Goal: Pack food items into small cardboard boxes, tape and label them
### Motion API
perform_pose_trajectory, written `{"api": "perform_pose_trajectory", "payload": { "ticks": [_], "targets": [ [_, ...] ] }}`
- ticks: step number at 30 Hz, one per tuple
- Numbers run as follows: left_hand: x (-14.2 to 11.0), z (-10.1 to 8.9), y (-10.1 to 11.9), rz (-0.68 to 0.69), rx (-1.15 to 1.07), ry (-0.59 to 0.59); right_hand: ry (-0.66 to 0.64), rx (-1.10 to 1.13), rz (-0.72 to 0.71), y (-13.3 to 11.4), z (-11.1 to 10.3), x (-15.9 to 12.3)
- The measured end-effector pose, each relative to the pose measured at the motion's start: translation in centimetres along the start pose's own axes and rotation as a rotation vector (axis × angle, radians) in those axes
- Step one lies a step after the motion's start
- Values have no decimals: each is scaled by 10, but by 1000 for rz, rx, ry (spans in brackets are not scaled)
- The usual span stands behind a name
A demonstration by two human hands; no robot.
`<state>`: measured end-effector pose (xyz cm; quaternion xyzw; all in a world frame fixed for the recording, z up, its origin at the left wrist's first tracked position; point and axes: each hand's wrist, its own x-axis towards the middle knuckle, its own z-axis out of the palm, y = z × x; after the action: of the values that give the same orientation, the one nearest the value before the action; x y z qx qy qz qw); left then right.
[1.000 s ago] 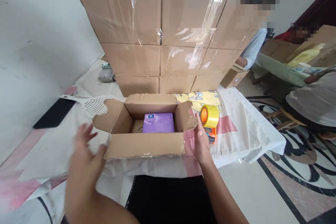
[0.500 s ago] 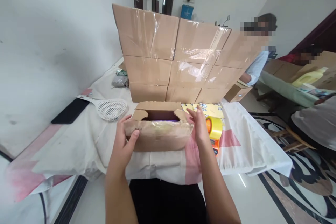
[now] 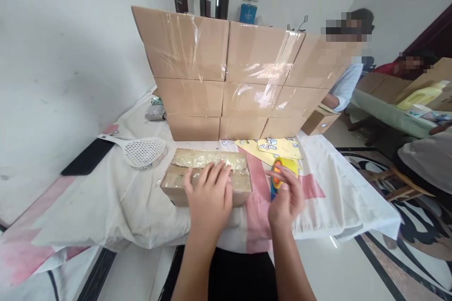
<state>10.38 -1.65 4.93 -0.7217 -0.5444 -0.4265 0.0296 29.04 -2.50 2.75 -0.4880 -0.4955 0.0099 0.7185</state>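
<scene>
- At lower centre of the head view: one small cardboard box (image 3: 212, 156), oblong, brown, on the cloth-covered table (image 3: 134, 207); top flaps folded down. Judged closed or nearly so; the hand hides part of the seam, and whether it is sealed cannot be told.
- Same place: left hand (image 3: 211, 195), palm down, fingers spread flat over the box top, gripping nothing.
- Right of centre: right hand (image 3: 287, 197), fingers loosely bent, overlapping a tape roll (image 3: 292, 165); contact or grip cannot be told.
- Tape roll: glossy yellow, cylindrical, orange core; no drawn-out strip visible.
- Box surface: shiny, wrinkled clear film along the rear flap; matt board elsewhere.
- Centre, behind the box: tall cardboard panel (image 3: 247, 99), creased into rectangles, faced with reflective tape.
- Before its foot, right: yellow printed sheets (image 3: 278, 146), flat, partly overlapping.
- Left of frame: white scoop (image 3: 144, 151), rounded, perforated, long-handled; beside it, a dark flat slab (image 3: 86, 156), smooth, round-cornered.
- Tablecloth: off-white with pink patches, soft, rumpled.
</scene>
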Motion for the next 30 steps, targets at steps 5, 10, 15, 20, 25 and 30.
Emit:
{"api": "perform_pose_trajectory", "payload": {
  "ticks": [5, 10, 15, 20, 25, 30],
  "targets": [
    [3, 15, 20, 24, -10, 17, 232, -88, 306, 38, -62, 31],
    [3, 11, 18, -4, 18, -12, -4, 89, 634, 81, -67, 41],
    [3, 13, 18, 25, -10, 89, -74, 43, 618, 85, -63, 22],
    [-7, 15, 42, 146, -366, 53, -131, 96, 625, 87, -68, 16],
    [-36, 48, 96, -43, -482, -409, -305, 170, 604, 79, -67, 15],
    [-56, 93, 113, -173, -300, -441, -330, 166, 566, 74, -69, 9]
  ]
}}
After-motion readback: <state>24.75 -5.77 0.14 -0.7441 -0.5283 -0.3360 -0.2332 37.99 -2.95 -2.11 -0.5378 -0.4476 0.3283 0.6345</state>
